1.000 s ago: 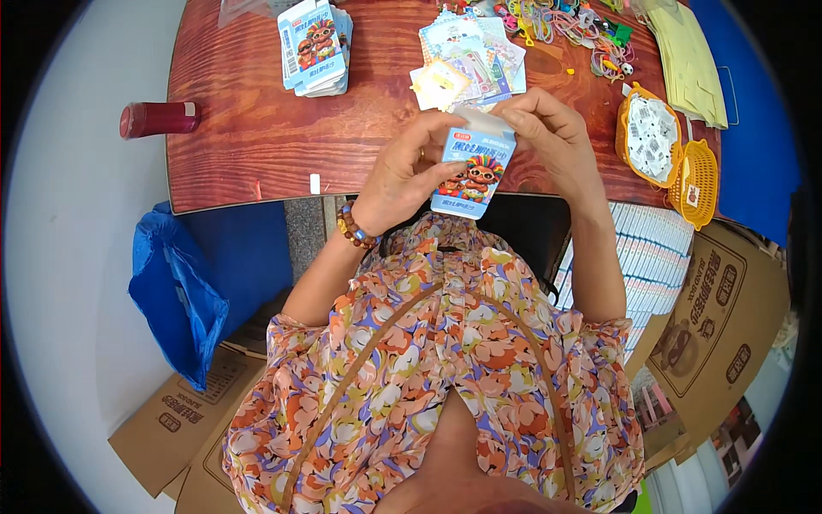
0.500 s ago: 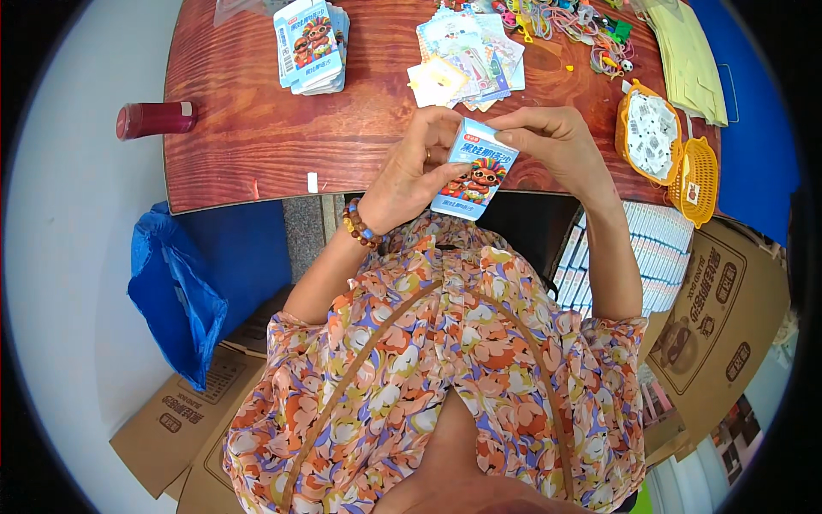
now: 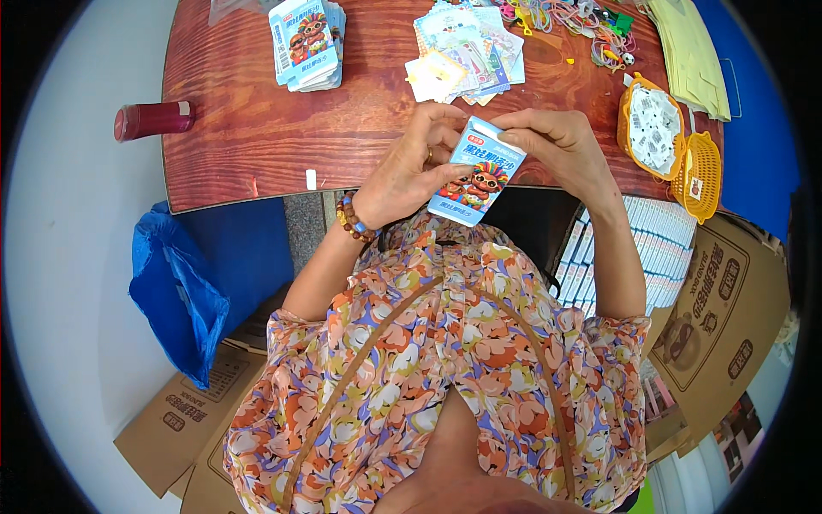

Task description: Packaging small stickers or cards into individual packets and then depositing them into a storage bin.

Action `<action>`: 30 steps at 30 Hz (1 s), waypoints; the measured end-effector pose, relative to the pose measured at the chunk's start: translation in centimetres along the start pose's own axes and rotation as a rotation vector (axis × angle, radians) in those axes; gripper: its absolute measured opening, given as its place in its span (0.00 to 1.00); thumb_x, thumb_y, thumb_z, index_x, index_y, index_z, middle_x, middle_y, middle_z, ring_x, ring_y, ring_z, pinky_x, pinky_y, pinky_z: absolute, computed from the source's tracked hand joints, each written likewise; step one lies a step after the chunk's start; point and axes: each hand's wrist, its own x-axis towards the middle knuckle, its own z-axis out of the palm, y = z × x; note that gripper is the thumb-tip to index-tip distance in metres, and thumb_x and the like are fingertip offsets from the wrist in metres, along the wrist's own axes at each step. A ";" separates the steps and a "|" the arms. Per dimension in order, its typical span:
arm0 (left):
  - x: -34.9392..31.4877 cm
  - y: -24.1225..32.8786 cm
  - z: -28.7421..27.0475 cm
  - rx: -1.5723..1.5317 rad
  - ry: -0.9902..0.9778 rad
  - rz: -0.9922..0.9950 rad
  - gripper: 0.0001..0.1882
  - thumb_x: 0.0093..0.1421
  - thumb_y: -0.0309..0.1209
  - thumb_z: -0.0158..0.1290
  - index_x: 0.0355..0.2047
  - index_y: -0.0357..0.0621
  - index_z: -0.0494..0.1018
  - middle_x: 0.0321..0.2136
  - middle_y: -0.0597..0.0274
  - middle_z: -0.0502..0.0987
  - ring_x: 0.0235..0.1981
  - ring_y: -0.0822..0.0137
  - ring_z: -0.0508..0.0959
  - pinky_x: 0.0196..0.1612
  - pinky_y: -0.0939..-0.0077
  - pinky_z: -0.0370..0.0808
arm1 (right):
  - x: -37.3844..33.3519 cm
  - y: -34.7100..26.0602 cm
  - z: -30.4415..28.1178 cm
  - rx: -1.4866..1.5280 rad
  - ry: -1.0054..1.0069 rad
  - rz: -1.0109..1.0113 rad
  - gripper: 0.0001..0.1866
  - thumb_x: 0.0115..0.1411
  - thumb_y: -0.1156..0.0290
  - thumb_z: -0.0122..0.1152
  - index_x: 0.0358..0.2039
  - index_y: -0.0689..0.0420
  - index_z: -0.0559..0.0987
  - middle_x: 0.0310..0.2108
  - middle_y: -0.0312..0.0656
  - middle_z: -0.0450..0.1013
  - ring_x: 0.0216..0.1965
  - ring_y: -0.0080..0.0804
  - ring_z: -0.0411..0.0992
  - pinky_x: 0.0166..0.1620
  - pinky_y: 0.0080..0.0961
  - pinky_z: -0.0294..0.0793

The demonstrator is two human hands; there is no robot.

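Observation:
A small light-blue cardboard box [image 3: 476, 176] with cartoon figures on its front is tilted in front of me, just past the table's near edge. My left hand [image 3: 417, 161] wraps round its left side, thumb across the front. At the box's top right corner, my right hand [image 3: 556, 147] pinches the edge beside the top flap. That top looks partly unfolded, and the inside is hidden. Farther left on the table lies a stack of similar flat blue boxes [image 3: 306, 47]. Beyond my hands is a loose pile of printed cards [image 3: 467, 56].
Colourful cords and small trinkets [image 3: 591, 30] lie at the back right, by yellow sheets [image 3: 685, 56]. An orange basket [image 3: 652, 128] holds small white packets, its lid [image 3: 700, 184] beside it. A dark red cylinder [image 3: 154, 120] lies left. Packed boxes [image 3: 629, 253] sit below right.
The box has shifted very slightly down and to the right, with both hands staying on it. Its top flap edge shows a little more beside my right thumb.

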 end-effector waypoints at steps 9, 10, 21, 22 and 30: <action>-0.1 -0.4 -0.1 -0.026 -0.039 -0.017 0.29 0.60 0.23 0.57 0.58 0.39 0.55 0.42 0.51 0.75 0.41 0.66 0.79 0.41 0.72 0.78 | -0.6 0.6 0.5 -0.139 0.028 -0.104 0.12 0.64 0.75 0.58 0.47 0.63 0.81 0.38 0.38 0.81 0.39 0.20 0.76 0.44 0.20 0.75; -0.2 -0.3 -0.3 -0.029 -0.040 -0.039 0.30 0.60 0.23 0.58 0.58 0.39 0.55 0.42 0.51 0.76 0.41 0.66 0.79 0.42 0.72 0.78 | -0.7 0.6 0.4 -0.054 0.020 -0.070 0.13 0.64 0.75 0.58 0.47 0.63 0.81 0.39 0.38 0.81 0.40 0.21 0.76 0.45 0.20 0.75; 0.0 -0.5 -0.2 -0.004 -0.073 -0.071 0.30 0.60 0.25 0.58 0.59 0.40 0.56 0.40 0.52 0.76 0.39 0.66 0.80 0.41 0.71 0.78 | -1.7 1.0 0.6 0.034 0.013 0.031 0.15 0.65 0.75 0.57 0.51 0.62 0.80 0.41 0.38 0.81 0.40 0.18 0.76 0.45 0.18 0.75; -0.1 0.0 -0.2 -0.007 -0.075 -0.090 0.30 0.60 0.25 0.58 0.60 0.40 0.56 0.39 0.52 0.76 0.38 0.66 0.80 0.40 0.71 0.78 | -1.7 0.8 0.6 -0.047 0.016 0.038 0.15 0.65 0.75 0.57 0.51 0.62 0.79 0.40 0.38 0.81 0.40 0.18 0.76 0.45 0.18 0.75; -0.1 -0.1 0.1 0.027 -0.081 -0.084 0.32 0.60 0.23 0.58 0.61 0.40 0.55 0.36 0.55 0.77 0.37 0.67 0.79 0.39 0.72 0.77 | -1.9 0.9 0.9 -0.124 0.016 0.013 0.15 0.65 0.75 0.57 0.52 0.61 0.79 0.39 0.39 0.82 0.38 0.19 0.77 0.40 0.19 0.77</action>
